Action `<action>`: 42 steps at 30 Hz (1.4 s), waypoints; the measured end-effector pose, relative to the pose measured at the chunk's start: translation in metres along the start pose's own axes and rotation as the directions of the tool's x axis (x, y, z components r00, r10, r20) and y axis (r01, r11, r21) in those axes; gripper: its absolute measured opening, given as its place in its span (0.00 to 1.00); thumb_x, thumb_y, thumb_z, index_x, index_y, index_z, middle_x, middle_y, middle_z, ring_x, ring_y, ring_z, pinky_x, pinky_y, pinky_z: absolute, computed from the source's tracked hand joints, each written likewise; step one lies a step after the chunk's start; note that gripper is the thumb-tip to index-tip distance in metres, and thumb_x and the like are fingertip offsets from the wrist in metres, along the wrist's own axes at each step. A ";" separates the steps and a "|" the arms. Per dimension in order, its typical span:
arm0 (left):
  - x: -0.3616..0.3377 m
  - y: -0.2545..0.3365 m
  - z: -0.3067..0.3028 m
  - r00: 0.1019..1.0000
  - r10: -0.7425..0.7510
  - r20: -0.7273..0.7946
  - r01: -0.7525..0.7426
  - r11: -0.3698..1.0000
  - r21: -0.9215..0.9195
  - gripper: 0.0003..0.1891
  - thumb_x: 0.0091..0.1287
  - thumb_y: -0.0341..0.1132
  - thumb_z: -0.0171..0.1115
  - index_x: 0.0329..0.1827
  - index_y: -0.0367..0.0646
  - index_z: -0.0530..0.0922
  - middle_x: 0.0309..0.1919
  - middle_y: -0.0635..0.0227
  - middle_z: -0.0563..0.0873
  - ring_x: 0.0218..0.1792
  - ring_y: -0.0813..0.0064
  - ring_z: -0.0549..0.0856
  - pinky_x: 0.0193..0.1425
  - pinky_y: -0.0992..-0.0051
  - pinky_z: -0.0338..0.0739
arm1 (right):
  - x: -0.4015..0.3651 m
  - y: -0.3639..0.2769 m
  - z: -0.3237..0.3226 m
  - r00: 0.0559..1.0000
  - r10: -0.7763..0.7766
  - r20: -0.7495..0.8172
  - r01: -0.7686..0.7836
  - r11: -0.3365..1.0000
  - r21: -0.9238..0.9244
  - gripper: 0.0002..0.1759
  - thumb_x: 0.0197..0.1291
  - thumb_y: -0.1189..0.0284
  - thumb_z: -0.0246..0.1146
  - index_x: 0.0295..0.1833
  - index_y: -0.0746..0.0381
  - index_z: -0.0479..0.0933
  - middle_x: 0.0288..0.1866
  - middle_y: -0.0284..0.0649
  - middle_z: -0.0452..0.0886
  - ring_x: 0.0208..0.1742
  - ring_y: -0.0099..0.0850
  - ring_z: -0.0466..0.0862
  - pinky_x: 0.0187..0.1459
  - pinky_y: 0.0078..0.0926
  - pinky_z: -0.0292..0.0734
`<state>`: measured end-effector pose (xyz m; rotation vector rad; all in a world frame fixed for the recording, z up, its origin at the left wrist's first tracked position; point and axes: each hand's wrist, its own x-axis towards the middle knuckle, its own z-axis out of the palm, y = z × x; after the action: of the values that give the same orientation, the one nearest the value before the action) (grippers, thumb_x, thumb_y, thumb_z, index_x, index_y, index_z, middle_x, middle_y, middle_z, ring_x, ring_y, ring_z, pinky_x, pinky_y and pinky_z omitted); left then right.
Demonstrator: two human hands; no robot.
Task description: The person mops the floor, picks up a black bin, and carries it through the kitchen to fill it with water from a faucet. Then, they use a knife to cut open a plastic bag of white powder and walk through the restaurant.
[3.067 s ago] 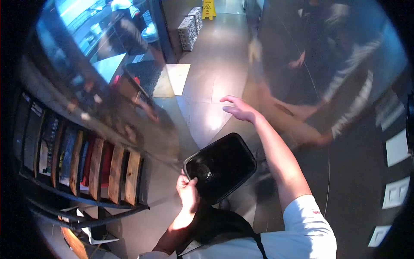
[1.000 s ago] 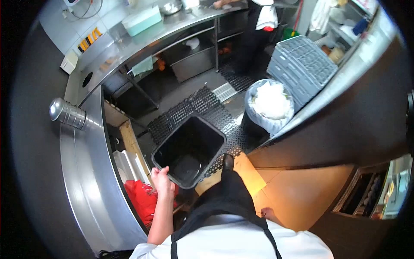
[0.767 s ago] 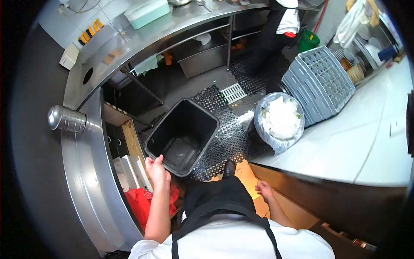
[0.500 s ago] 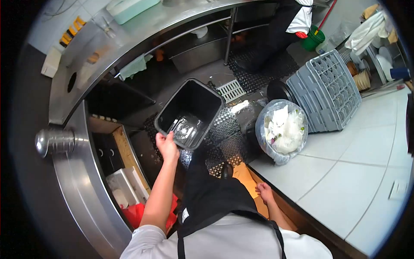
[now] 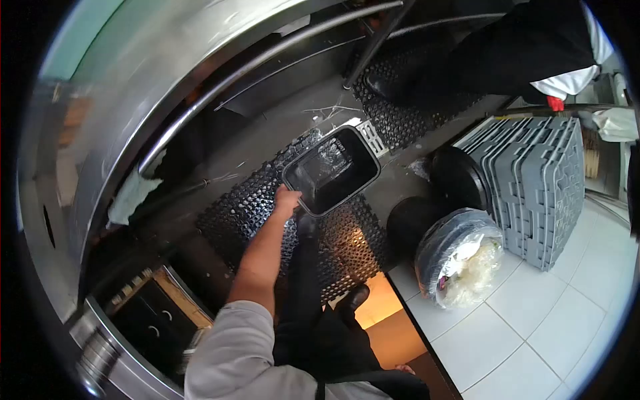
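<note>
The left hand [image 5: 287, 199] grips a black tub [image 5: 341, 179] (shiny, perhaps wet inside), the right hand's [image 5: 404, 369] grip unclear.

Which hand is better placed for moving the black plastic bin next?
Left, I would judge: the left hand grips the black plastic bin at its rim. The right hand shows only partly, low beside the body, apart from the bin.
</note>
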<state>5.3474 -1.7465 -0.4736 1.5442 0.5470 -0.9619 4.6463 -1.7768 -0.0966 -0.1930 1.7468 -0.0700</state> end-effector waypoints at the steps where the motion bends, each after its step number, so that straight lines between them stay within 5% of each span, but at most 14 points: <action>1: -0.012 0.024 0.002 0.995 -0.094 0.034 0.094 0.996 0.002 0.15 0.58 0.20 0.63 0.49 0.38 0.77 0.41 0.63 0.85 0.39 0.67 0.85 0.43 0.68 0.81 | 0.002 0.005 0.008 0.997 0.022 0.072 -0.016 0.997 -0.080 0.09 0.72 0.68 0.58 0.38 0.62 0.73 0.36 0.40 0.81 0.36 0.29 0.82 0.37 0.26 0.74; 4: -0.022 0.078 0.006 0.984 -0.163 0.073 0.135 0.947 0.293 0.20 0.61 0.32 0.68 0.54 0.37 0.75 0.45 0.58 0.84 0.45 0.59 0.85 0.51 0.64 0.80 | -0.022 -0.015 0.105 0.998 -0.062 -0.024 0.041 0.857 -0.514 0.06 0.71 0.72 0.57 0.47 0.62 0.76 0.42 0.41 0.83 0.43 0.33 0.81 0.40 0.30 0.78; 6: 0.022 0.072 0.004 0.930 0.331 -0.158 -0.147 0.730 0.668 0.28 0.59 0.44 0.71 0.55 0.35 0.72 0.49 0.53 0.82 0.50 0.52 0.82 0.58 0.61 0.76 | -0.045 -0.036 0.161 0.995 -0.081 -0.052 0.041 0.843 -0.536 0.09 0.70 0.69 0.60 0.48 0.63 0.76 0.41 0.39 0.84 0.41 0.29 0.83 0.40 0.26 0.77; 7: 0.002 0.141 0.019 0.909 0.379 -0.174 -0.168 0.715 0.679 0.37 0.56 0.53 0.72 0.56 0.32 0.70 0.51 0.48 0.80 0.55 0.48 0.79 0.62 0.60 0.72 | -0.052 -0.047 0.180 0.993 -0.099 -0.063 0.048 0.835 -0.549 0.11 0.70 0.67 0.61 0.49 0.64 0.75 0.41 0.38 0.84 0.40 0.27 0.83 0.41 0.23 0.76; 8: 0.023 0.168 0.026 0.774 0.588 -0.235 -0.336 0.696 0.634 0.36 0.57 0.54 0.72 0.55 0.33 0.70 0.51 0.49 0.80 0.55 0.55 0.80 0.60 0.61 0.72 | -0.057 -0.054 0.192 0.991 -0.121 -0.057 0.073 0.845 -0.530 0.11 0.70 0.67 0.61 0.49 0.64 0.75 0.41 0.38 0.84 0.40 0.27 0.83 0.41 0.23 0.76; 10: 0.092 0.229 0.031 0.700 0.639 -0.319 -0.571 0.769 0.287 0.29 0.64 0.50 0.70 0.53 0.34 0.72 0.50 0.59 0.81 0.52 0.68 0.79 0.57 0.68 0.73 | -0.064 -0.064 0.207 0.984 -0.170 -0.049 0.124 0.859 -0.497 0.12 0.70 0.67 0.61 0.50 0.64 0.76 0.41 0.38 0.84 0.40 0.26 0.83 0.41 0.23 0.76; 12: 0.101 0.316 0.055 0.747 0.607 -0.271 -0.652 0.750 -0.115 0.16 0.68 0.40 0.67 0.50 0.43 0.72 0.35 0.73 0.77 0.34 0.80 0.75 0.39 0.76 0.71 | -0.059 -0.066 0.206 0.977 -0.209 -0.049 0.163 0.871 -0.464 0.09 0.70 0.69 0.61 0.48 0.63 0.76 0.41 0.40 0.84 0.37 0.26 0.83 0.36 0.22 0.76; 14: 0.181 0.348 0.047 0.559 0.805 -0.197 -0.824 0.512 -0.244 0.11 0.71 0.37 0.62 0.51 0.45 0.72 0.36 0.75 0.77 0.36 0.80 0.75 0.41 0.76 0.70 | -0.031 -0.055 0.162 0.971 -0.240 0.006 0.228 0.913 -0.339 0.07 0.69 0.71 0.61 0.46 0.63 0.76 0.39 0.39 0.83 0.37 0.26 0.83 0.34 0.23 0.77; 17: 0.178 0.395 0.051 0.651 0.725 -0.225 -0.758 0.606 -0.243 0.11 0.72 0.36 0.61 0.51 0.45 0.72 0.36 0.75 0.77 0.36 0.80 0.75 0.41 0.76 0.70 | -0.038 -0.058 0.190 0.927 -0.348 -0.139 0.215 0.797 -0.565 0.11 0.66 0.63 0.65 0.38 0.58 0.76 0.28 0.28 0.78 0.24 0.16 0.73 0.26 0.17 0.67; 21: 0.172 0.407 0.056 0.712 0.656 -0.250 -0.701 0.684 -0.204 0.10 0.73 0.36 0.60 0.51 0.45 0.72 0.36 0.75 0.77 0.36 0.80 0.75 0.41 0.77 0.70 | -0.032 -0.045 0.179 0.942 -0.334 -0.028 0.237 0.720 -0.652 0.09 0.68 0.64 0.64 0.46 0.58 0.79 0.38 0.32 0.82 0.33 0.22 0.79 0.32 0.21 0.72; 27: 0.145 0.395 0.059 0.747 0.596 -0.295 -0.655 0.736 -0.171 0.08 0.74 0.36 0.58 0.50 0.45 0.72 0.37 0.75 0.77 0.36 0.80 0.75 0.41 0.77 0.70 | -0.024 -0.036 0.155 0.979 -0.204 0.000 0.188 0.904 -0.383 0.07 0.69 0.72 0.61 0.47 0.63 0.76 0.38 0.37 0.83 0.36 0.26 0.83 0.34 0.23 0.78; 33: 0.105 0.390 0.070 0.773 0.545 -0.326 -0.616 0.767 -0.178 0.07 0.75 0.36 0.56 0.50 0.45 0.72 0.37 0.76 0.77 0.35 0.80 0.75 0.41 0.77 0.70 | -0.065 -0.083 0.189 0.953 -0.302 -0.013 0.224 0.737 -0.638 0.10 0.68 0.65 0.64 0.50 0.58 0.79 0.40 0.35 0.83 0.34 0.25 0.81 0.34 0.26 0.74; 39: 0.063 0.385 0.085 0.779 0.539 -0.321 -0.609 0.773 -0.180 0.06 0.76 0.35 0.54 0.50 0.45 0.72 0.38 0.76 0.77 0.35 0.80 0.75 0.40 0.77 0.70 | -0.077 -0.100 0.198 0.987 -0.157 -0.045 0.088 0.742 -0.664 0.16 0.68 0.65 0.64 0.58 0.57 0.76 0.45 0.41 0.84 0.42 0.29 0.84 0.40 0.29 0.79; 42: 0.019 0.359 0.085 0.788 0.552 -0.272 -0.608 0.769 -0.199 0.05 0.76 0.35 0.53 0.49 0.45 0.72 0.38 0.76 0.77 0.35 0.80 0.75 0.40 0.77 0.70 | -0.073 -0.101 0.219 0.971 -0.237 -0.015 0.170 0.740 -0.651 0.09 0.69 0.69 0.61 0.47 0.64 0.76 0.41 0.36 0.84 0.41 0.26 0.83 0.42 0.22 0.76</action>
<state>5.6180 -1.9076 -0.2810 1.4273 0.2831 -0.2332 4.8825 -1.8501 -0.0506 -0.9092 1.7827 0.3840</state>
